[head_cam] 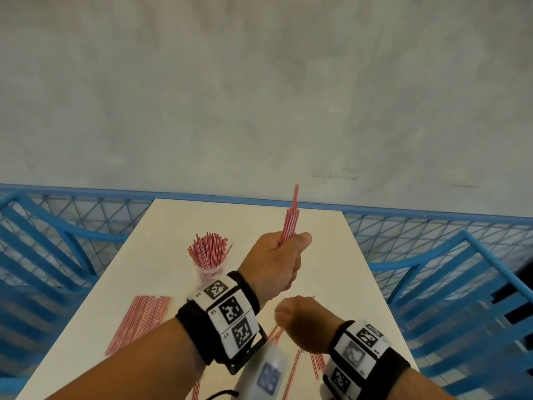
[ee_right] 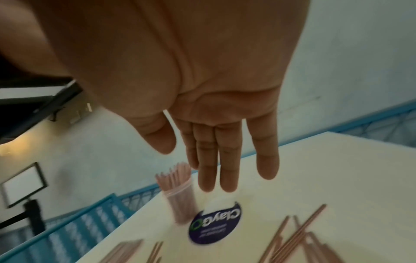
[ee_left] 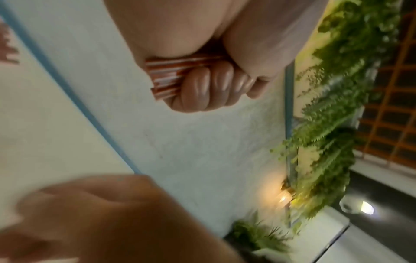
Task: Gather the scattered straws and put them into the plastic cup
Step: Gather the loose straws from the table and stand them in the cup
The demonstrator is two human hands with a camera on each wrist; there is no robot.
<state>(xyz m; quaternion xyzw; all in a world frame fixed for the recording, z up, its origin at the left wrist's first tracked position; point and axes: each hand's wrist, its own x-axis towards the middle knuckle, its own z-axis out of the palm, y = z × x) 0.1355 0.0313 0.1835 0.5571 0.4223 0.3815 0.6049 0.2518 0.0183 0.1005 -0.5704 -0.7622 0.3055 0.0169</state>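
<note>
My left hand grips a bundle of red-and-white striped straws upright above the middle of the white table; the left wrist view shows its fingers curled round the bundle. A clear plastic cup full of straws stands to the left of that hand. My right hand hovers lower and nearer, open with straight fingers and holding nothing, above loose straws on the table. The cup stands just beyond those fingertips.
A flat pile of straws lies at the table's near left. A round dark-blue sticker marks the tabletop beside the cup. Blue metal benches flank the table on both sides, and a grey wall rises behind.
</note>
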